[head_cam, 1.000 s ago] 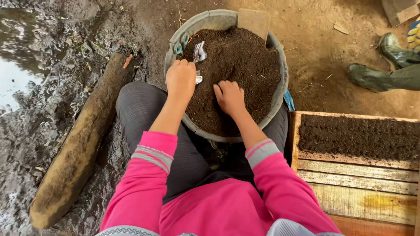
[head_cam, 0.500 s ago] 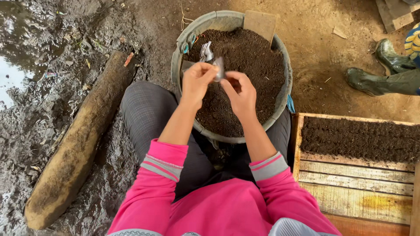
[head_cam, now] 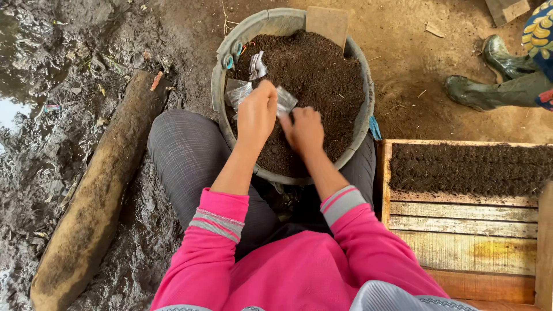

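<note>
Clear plastic bag (head_cam: 285,101), I note, spans both hands over the soil tub (head_cam: 222,75): left hand (head_cam: 257,112) clamped at nine o'clock, right hand (head_cam: 303,129) pinching at four o'clock.

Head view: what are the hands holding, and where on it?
Both hands, left hand and right hand, grip a small clear plastic bag by its edges, above the soil tub.

Both hands over a grey tub (head_cam: 221,86) of dark soil (head_cam: 322,75): left hand (head_cam: 257,113) and right hand (head_cam: 303,130) pinching a small clear plastic bag (head_cam: 286,100) between them. More clear bags (head_cam: 237,91) lying on the soil near the rim. Muddy log (head_cam: 98,190) at left; wooden tray (head_cam: 466,230) with a row of soil at right; rubber boots (head_cam: 489,78) beyond.
</note>
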